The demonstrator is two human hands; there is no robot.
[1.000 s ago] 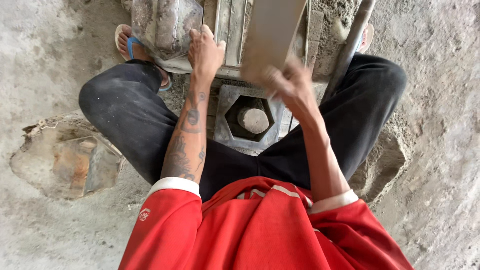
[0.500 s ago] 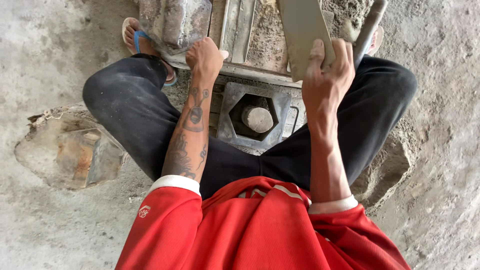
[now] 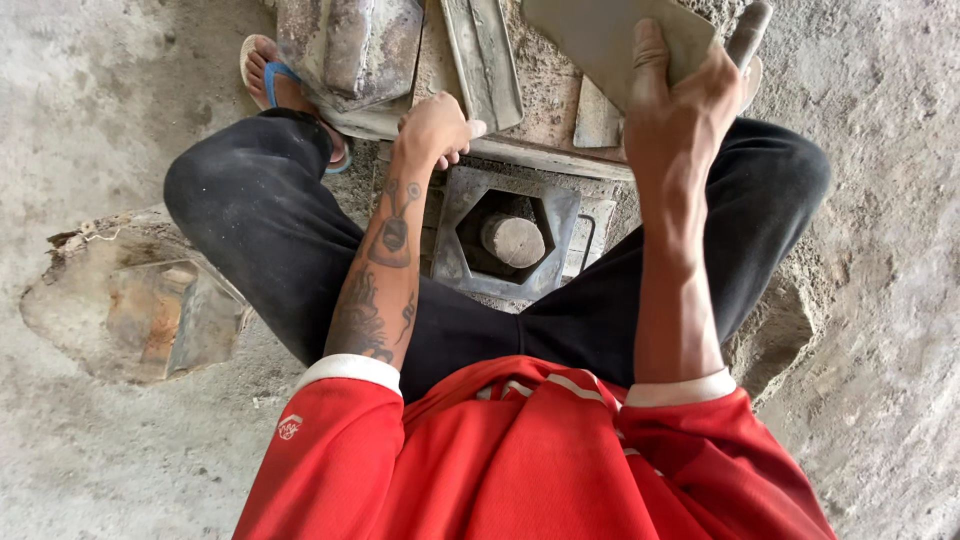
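Since the earlier frame the right hand point(image 3: 672, 105) has carried the flat grey cement-smeared plate point(image 3: 610, 38) farther up and away, so the plate now runs off the far edge of the view; the thumb lies along its near face and the fingers wrap its right edge, a firm hold. Meanwhile the left hand point(image 3: 436, 130) has stayed on the long grey metal bar point(image 3: 540, 158) that runs left to right just beyond the mould, curled loosely with the thumb pointing right; whether it grips the bar or only rests there cannot be told.

Near the person, between the black-trousered knees, sits the square grey metal mould with a hexagonal hollow and a round centre post point(image 3: 507, 238); its top lies open with nothing over it. Both knees close in tightly on its left and right sides. Beyond the bar lie a narrow grey metal channel point(image 3: 483, 60) and a rough grey concrete block point(image 3: 350, 45), just beside a foot in a blue sandal point(image 3: 285, 85). At far left, well apart, a broken rusty-brown slab point(image 3: 135, 305) lies on the dusty concrete floor point(image 3: 90, 120).
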